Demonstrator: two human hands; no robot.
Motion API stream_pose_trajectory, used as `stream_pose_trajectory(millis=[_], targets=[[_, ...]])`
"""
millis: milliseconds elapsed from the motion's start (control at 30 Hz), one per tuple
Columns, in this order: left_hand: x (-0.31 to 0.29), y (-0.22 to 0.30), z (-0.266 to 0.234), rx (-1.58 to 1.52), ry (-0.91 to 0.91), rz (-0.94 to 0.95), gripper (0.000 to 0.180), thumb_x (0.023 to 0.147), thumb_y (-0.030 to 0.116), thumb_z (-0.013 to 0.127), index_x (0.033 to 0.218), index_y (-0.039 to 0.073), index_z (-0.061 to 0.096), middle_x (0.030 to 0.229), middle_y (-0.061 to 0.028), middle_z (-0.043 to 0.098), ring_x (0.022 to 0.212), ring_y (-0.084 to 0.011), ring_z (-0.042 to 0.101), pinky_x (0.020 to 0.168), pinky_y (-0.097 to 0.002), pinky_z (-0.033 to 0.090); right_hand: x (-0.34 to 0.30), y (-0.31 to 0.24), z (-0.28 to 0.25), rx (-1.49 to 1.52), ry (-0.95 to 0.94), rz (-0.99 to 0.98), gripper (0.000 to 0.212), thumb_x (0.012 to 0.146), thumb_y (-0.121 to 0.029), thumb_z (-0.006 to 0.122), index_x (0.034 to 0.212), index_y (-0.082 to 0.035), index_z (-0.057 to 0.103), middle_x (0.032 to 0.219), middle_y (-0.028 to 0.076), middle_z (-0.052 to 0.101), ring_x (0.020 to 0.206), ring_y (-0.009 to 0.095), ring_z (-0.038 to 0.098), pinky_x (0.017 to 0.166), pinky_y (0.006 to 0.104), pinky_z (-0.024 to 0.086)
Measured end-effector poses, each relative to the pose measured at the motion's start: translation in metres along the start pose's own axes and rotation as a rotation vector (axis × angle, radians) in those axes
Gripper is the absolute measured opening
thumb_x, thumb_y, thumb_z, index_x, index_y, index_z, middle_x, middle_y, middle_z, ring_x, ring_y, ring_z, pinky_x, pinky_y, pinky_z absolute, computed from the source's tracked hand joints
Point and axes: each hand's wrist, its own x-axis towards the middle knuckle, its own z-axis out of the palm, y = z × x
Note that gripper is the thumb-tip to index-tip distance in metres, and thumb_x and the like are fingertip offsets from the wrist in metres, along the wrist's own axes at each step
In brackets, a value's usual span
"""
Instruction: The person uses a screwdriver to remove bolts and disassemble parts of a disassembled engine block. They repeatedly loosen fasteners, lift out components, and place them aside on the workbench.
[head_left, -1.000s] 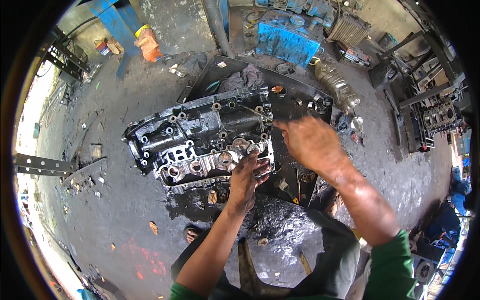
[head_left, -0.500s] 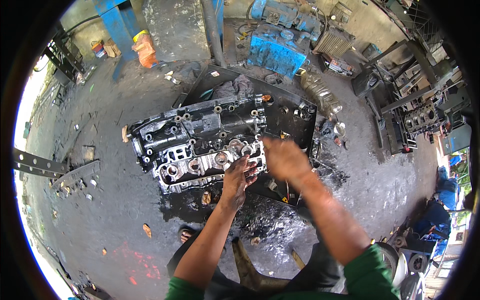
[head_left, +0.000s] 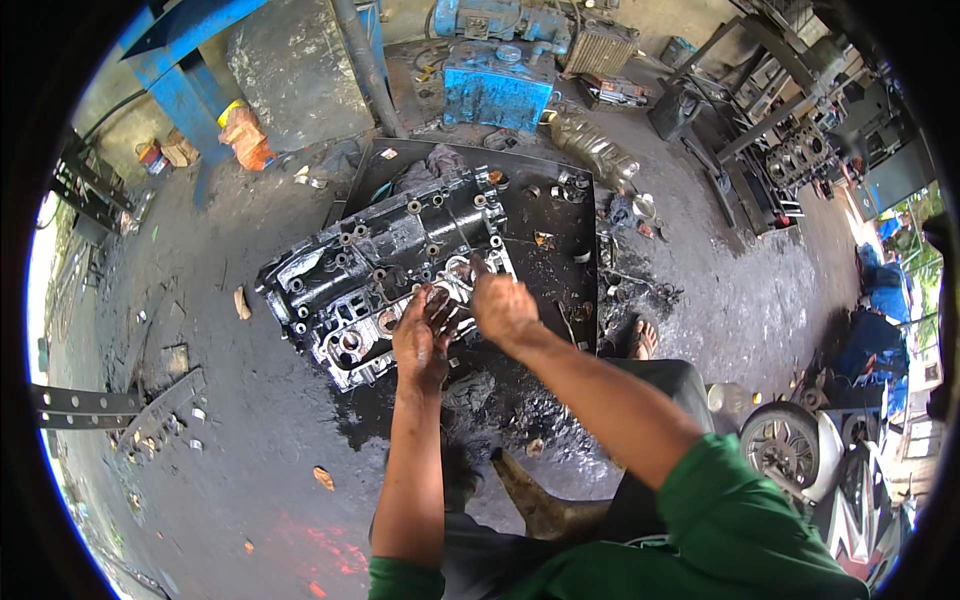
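A greasy engine cylinder head (head_left: 378, 322), black along its far side and bare silver along its near side, lies at a slant in front of me. My left hand (head_left: 425, 335) rests over the silver part with its dirty fingers stretched and apart, nothing visible held in them. Close by on the right, my right hand (head_left: 503, 308) is closed in a fist above the right end of the head. A dark tip shows at the top of this fist; whether it is a finger or a tool's end is unclear.
Under the head's right part is a black metal tray (head_left: 565, 225) with small parts and a grey rag (head_left: 432, 168). Behind it stands a blue tank (head_left: 497, 92). A plastic bottle (head_left: 592, 145) lies beyond the tray, and a motorcycle wheel (head_left: 780, 448) is at my right.
The view has turned and shifted, so the scene sits differently. My right hand, blurred before, is now sharper and nearer my left hand. My left hand stays over the silver part.
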Motion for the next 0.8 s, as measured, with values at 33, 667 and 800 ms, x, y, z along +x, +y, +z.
stream_pose_trajectory(millis=[33,667,800], targets=[[-0.001,0.003,-0.003,0.017,0.046,0.021,0.043,0.100,0.034,0.051,0.131,0.005,0.049,0.121,-0.0145,0.060,0.108,-0.0246,0.061,0.085,-0.0361,0.052,-0.001,0.000,0.022,0.104,0.069,0.031,0.034,0.097,-0.018,0.040,0.126,-0.011,0.056,0.092,0.030,0.066,0.087,0.041,0.068,0.081,0.0490,0.056],[-0.016,0.031,-0.021,-0.084,0.000,0.109,0.043,0.099,0.033,0.051,0.134,0.009,0.048,0.123,-0.0104,0.059,0.108,-0.0234,0.059,0.091,-0.0384,0.049,0.050,-0.010,-0.014,0.119,0.159,-0.037,0.036,0.097,-0.025,0.045,0.129,-0.017,0.058,0.099,0.022,0.068,0.091,0.040,0.067,0.081,0.0469,0.054],[-0.017,0.039,-0.035,-0.139,0.003,0.174,0.042,0.096,0.030,0.058,0.130,0.005,0.050,0.117,-0.0110,0.061,0.106,-0.0236,0.059,0.091,-0.0373,0.050,0.049,0.036,-0.019,-0.006,0.187,-0.092,0.036,0.099,-0.025,0.042,0.132,-0.024,0.058,0.100,0.020,0.069,0.093,0.038,0.068,0.083,0.0462,0.054]])
